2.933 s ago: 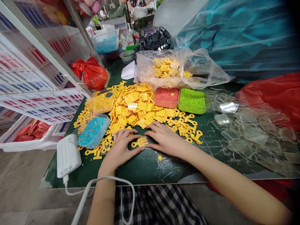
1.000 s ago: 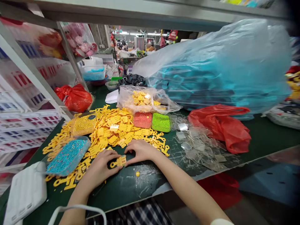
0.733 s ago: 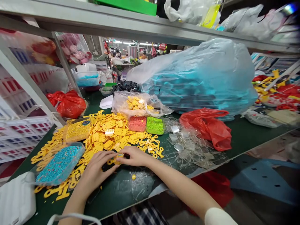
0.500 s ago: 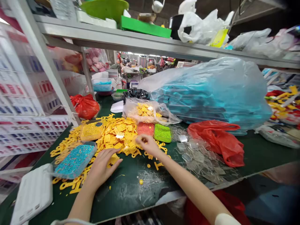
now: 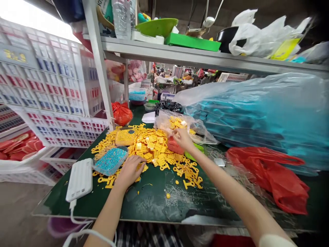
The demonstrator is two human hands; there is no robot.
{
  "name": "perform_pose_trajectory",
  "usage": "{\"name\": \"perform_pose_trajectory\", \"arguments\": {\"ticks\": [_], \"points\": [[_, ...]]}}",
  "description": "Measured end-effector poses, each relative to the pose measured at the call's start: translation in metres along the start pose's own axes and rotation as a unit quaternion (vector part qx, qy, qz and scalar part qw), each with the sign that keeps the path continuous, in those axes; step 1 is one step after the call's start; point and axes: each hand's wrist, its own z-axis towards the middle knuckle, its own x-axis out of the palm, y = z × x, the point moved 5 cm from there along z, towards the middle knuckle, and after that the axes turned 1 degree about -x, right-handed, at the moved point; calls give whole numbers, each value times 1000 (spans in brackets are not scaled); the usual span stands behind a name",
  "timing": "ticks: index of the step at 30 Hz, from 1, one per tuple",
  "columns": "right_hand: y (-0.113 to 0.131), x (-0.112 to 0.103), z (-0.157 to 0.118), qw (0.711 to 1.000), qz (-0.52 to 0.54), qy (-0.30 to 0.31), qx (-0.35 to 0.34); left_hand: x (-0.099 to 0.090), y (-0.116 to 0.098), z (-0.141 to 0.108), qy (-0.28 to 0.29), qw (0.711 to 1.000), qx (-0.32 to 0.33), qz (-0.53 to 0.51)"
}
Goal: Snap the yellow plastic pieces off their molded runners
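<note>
My left hand (image 5: 130,172) lies palm down at the near edge of a heap of flat yellow plastic pieces (image 5: 151,142), its fingers stretched and the thumb apart. Further back, my right hand (image 5: 183,140) is over a box of red beads (image 5: 175,145), covering part of it. Its fingers are pinched together, and whatever may be between them is too small to make out. A box of green beads (image 5: 197,151) is partly behind my right forearm. Beside my left hand is a box of blue beads (image 5: 111,159); a box of yellow beads (image 5: 125,137) sits behind that.
A white power bank (image 5: 80,179) with a cable lies on the left. Behind the heap is a clear bag (image 5: 164,120) with yellow pieces. To the right are a red plastic bag (image 5: 277,175) and a large bag of blue material (image 5: 257,113). A shelf (image 5: 192,56) crosses above; crates (image 5: 61,120) stand left.
My right hand has moved from the near side of the heap, away from me, to over the red beads. My left hand stays by the heap. The camera has turned left.
</note>
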Motion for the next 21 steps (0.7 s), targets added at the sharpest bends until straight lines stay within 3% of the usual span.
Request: {"name": "perform_pose_trajectory", "arguments": {"ticks": [4, 7, 11, 17, 21], "points": [[34, 36, -61, 992, -64, 68, -87, -1, 6, 0, -38, 997, -52, 41], [32, 52, -84, 979, -171, 77, -76, -5, 13, 0, -83, 992, -90, 41], [16, 58, -87, 976, -204, 67, -35, -19, 15, -3, -170, 979, -109, 12], [0, 52, -86, 981, -182, 53, -40, -45, 15, -14, -313, 935, -165, 3], [2, 38, -86, 988, -149, 11, -32, -52, 18, -20, -360, 916, -177, -17]]}}
